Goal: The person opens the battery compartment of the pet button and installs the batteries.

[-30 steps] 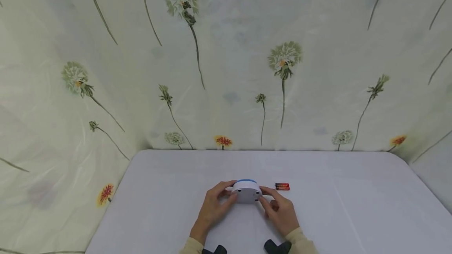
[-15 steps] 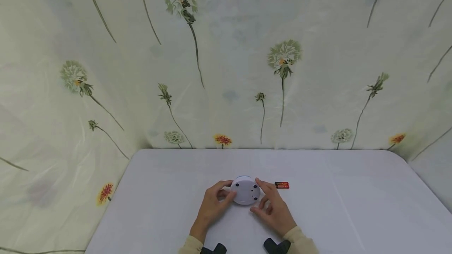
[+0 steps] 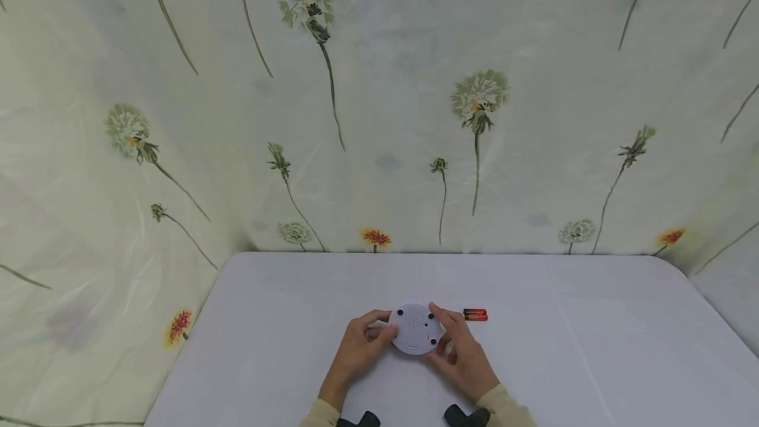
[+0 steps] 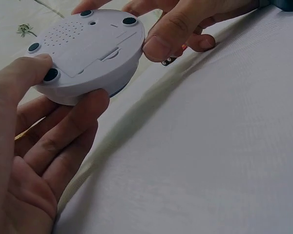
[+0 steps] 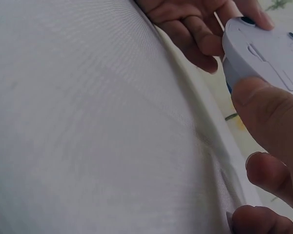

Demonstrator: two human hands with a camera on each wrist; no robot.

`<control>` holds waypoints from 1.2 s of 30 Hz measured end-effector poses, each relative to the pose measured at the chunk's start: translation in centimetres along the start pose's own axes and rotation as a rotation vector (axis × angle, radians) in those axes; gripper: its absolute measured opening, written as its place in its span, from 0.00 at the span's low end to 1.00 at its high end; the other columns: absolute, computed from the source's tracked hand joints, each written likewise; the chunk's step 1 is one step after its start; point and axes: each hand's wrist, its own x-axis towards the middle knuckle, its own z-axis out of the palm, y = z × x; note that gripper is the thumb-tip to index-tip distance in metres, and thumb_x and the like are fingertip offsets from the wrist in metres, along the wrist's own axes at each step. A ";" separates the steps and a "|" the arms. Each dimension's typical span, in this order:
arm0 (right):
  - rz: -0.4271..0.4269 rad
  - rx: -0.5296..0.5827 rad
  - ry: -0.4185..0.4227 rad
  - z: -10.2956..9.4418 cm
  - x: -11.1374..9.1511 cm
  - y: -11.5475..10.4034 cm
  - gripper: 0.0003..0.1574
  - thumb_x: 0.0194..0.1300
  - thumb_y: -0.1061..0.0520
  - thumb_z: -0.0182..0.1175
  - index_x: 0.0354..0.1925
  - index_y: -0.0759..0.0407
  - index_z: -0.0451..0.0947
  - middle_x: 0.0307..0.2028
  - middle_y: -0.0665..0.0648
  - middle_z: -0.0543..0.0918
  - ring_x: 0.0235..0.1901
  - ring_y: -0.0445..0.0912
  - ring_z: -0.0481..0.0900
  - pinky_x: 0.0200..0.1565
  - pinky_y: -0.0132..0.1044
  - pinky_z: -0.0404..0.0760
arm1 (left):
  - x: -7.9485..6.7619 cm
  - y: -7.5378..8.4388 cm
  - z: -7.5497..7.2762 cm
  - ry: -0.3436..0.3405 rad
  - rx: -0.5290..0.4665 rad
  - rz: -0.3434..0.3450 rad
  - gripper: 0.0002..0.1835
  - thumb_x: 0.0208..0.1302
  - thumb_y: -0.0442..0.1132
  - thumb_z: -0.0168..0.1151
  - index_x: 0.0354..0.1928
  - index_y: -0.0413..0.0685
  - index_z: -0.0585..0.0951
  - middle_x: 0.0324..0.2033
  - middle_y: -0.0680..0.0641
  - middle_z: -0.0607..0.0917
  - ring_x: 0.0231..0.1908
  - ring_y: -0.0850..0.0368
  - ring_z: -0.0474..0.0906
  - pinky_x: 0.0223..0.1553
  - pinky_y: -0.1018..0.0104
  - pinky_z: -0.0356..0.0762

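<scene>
A round white device [image 3: 415, 331] with a battery cover, a grid of small holes and several dark rubber feet is held underside up, tilted toward the head camera. Its lower side shows a strip of blue in the left wrist view. My left hand [image 3: 358, 351] pinches its left edge, thumb on the underside [image 4: 83, 53] beside a foot and fingers beneath. My right hand [image 3: 465, 356] grips the right edge between thumb and fingers; in the right wrist view the thumb [image 5: 266, 105] lies along the rim. What kind of device it is, I cannot tell.
Two red and black batteries [image 3: 475, 314] lie side by side on the white-covered table [image 3: 593, 321], just right of the device. A flower-printed cloth [image 3: 385, 117] stands behind the table's far edge. Dark wrist mounts [image 3: 466, 416] sit at both forearms.
The device has been tilted so its underside faces up toward the head camera, and turned slightly. My right hand's fingers loosened, shifted along the rim and gripped it again; the batteries have not moved.
</scene>
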 end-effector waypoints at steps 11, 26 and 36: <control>0.132 0.016 -0.033 -0.1 -0.4 -0.1 0.56 0.41 0.52 0.70 0.66 0.56 0.53 0.32 0.48 0.80 0.18 0.28 0.68 0.19 0.18 0.65 | -0.5 3.0 -0.1 -0.032 0.044 0.048 0.17 0.60 0.44 0.55 0.49 0.43 0.75 0.42 0.44 0.80 0.37 0.64 0.80 0.39 0.73 0.77; 0.419 0.209 -0.207 -0.4 -0.2 -1.1 0.54 0.45 0.44 0.66 0.66 0.41 0.49 0.52 0.57 0.75 0.22 0.34 0.76 0.24 0.25 0.69 | -0.7 3.7 -0.4 -0.206 -0.021 0.057 0.52 0.35 0.38 0.74 0.65 0.60 0.56 0.59 0.53 0.67 0.54 0.59 0.71 0.53 0.68 0.70; 0.472 0.209 -0.264 -1.8 1.2 -3.6 0.50 0.49 0.43 0.64 0.66 0.44 0.51 0.54 0.57 0.73 0.23 0.36 0.75 0.24 0.28 0.67 | -0.6 3.2 0.2 -0.124 0.194 0.137 0.48 0.37 0.53 0.71 0.63 0.63 0.58 0.55 0.58 0.69 0.55 0.65 0.67 0.50 0.68 0.73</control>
